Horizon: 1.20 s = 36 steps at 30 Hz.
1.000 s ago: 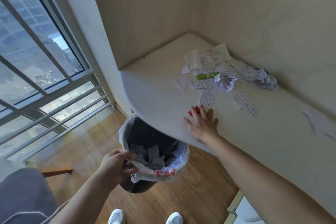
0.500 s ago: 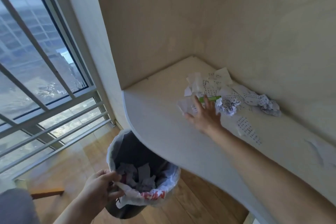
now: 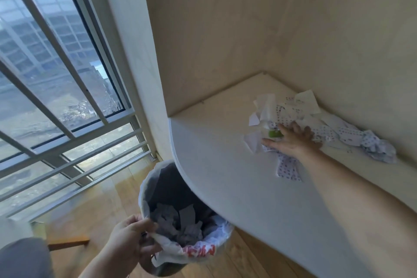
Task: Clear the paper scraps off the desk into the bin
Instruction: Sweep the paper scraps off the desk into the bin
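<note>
Printed paper scraps (image 3: 291, 110) lie heaped in the far corner of the white desk (image 3: 225, 165), with a crumpled ball (image 3: 379, 149) at the right end. My right hand (image 3: 293, 140) rests flat on the near side of the heap, fingers spread, over a green object (image 3: 274, 134). One dotted scrap (image 3: 287, 169) sticks out beside my wrist. My left hand (image 3: 133, 241) grips the rim of a grey bin (image 3: 171, 187) held just under the desk's curved edge. The bin has a white liner and holds several paper scraps.
Beige walls close the desk's far and right sides. A barred window (image 3: 56, 97) fills the left. Below is a wooden floor (image 3: 108, 205), with a grey seat (image 3: 22, 257) at the bottom left.
My right hand has reached from the desk's front edge to the scrap heap and now lies on it. My left hand has kept its hold on the bin's rim.
</note>
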Tool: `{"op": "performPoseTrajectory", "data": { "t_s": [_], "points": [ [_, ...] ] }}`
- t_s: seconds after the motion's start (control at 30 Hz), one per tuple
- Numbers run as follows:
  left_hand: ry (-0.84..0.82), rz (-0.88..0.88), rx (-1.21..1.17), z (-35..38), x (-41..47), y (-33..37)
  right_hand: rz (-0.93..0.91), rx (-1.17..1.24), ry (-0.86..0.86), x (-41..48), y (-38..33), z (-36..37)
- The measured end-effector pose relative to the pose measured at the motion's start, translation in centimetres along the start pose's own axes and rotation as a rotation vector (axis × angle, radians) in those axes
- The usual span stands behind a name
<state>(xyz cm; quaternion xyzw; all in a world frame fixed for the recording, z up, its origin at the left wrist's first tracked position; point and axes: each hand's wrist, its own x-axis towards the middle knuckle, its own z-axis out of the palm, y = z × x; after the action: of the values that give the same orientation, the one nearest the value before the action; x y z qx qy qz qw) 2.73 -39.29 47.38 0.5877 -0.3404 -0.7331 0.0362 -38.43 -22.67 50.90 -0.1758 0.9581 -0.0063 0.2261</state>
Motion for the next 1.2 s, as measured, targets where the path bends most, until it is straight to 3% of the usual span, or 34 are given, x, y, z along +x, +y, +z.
{"op": "performPoseTrajectory", "data": {
  "t_s": [0.6, 0.9, 1.2],
  "points": [
    [0.042, 0.022, -0.001, -1.5, 0.7, 3.2, -0.441, -0.298, 0.001, -6.4, -9.2, 5.5],
    [0.017, 0.115, 0.037, -1.8, 0.4, 5.4, -0.742, -0.478, -0.017, -9.5, -10.4, 7.9],
    [0.028, 0.147, 0.04, -2.2, 0.7, 6.8, -0.87, -0.595, -0.047, -10.8, -10.8, 7.8]
  ]
}}
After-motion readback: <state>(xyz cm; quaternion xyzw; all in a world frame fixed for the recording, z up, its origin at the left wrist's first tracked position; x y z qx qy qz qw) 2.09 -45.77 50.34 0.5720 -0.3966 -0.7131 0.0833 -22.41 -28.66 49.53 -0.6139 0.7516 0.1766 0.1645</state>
